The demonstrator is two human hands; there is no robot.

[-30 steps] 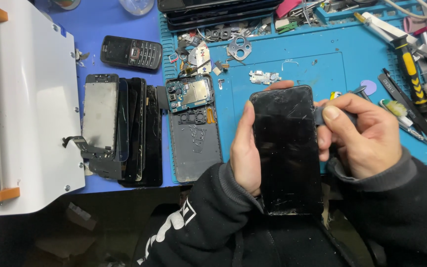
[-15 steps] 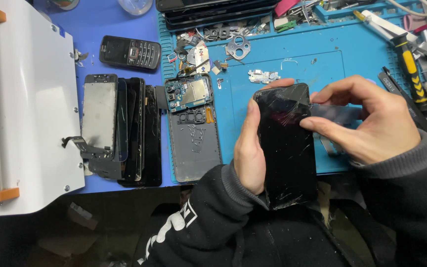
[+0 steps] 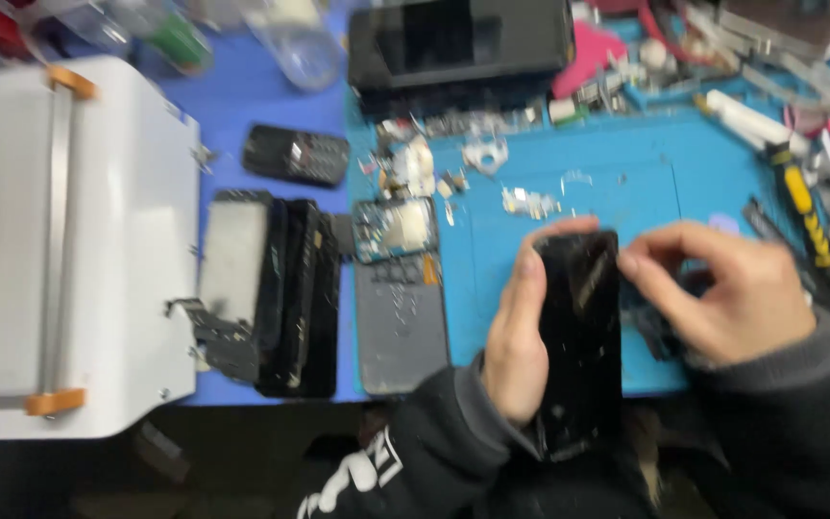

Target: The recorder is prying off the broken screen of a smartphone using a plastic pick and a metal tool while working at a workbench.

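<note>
At the lower middle of the frame, the left hand (image 3: 516, 341) grips a black phone screen (image 3: 578, 336) along its left edge; the right hand (image 3: 737, 293) pinches its upper right corner, above the blue mat (image 3: 646, 183)

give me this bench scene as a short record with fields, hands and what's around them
left hand: left hand grips the left edge of a black glass phone screen, held above the mat
right hand: right hand pinches the screen's upper right edge with its fingertips
surface: blue rubber work mat strewn with small parts
left of the hands: opened grey phone body with bare circuit board; row of black phone frames
far left: white boxy machine with orange clips
right edge: yellow-handled screwdriver
image: blurred
</note>
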